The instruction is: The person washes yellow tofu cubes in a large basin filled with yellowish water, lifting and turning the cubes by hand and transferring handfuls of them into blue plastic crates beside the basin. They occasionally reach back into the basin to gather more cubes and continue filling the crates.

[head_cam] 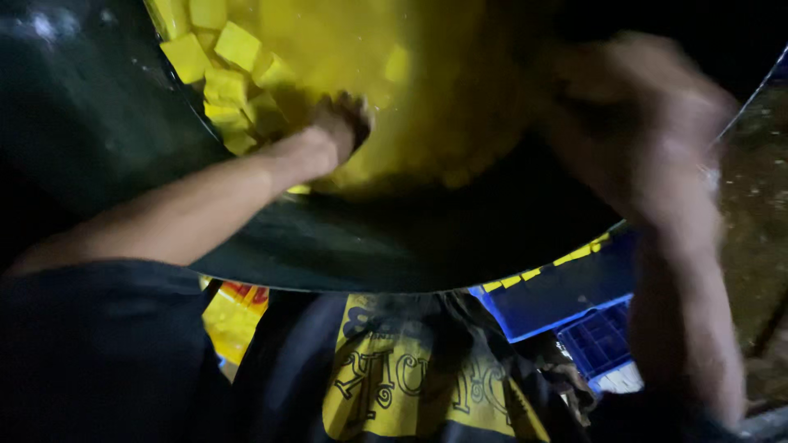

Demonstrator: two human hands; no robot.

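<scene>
A big dark round pan [394, 254] fills the upper view, holding yellow cubes [222, 70] and a yellow mash [427, 90]. My left hand [341, 123] reaches into the pan, fingers pressed down into the yellow food at the edge of the cube pile. My right hand [648, 115] is raised over the pan's right side and is heavily blurred, so its fingers and anything in it cannot be made out.
Below the pan's near rim is my dark shirt with a yellow print [410, 377]. A blue crate [599, 336] sits lower right, a yellow and red object [234, 316] lower left. A speckled surface [759, 205] runs along the right edge.
</scene>
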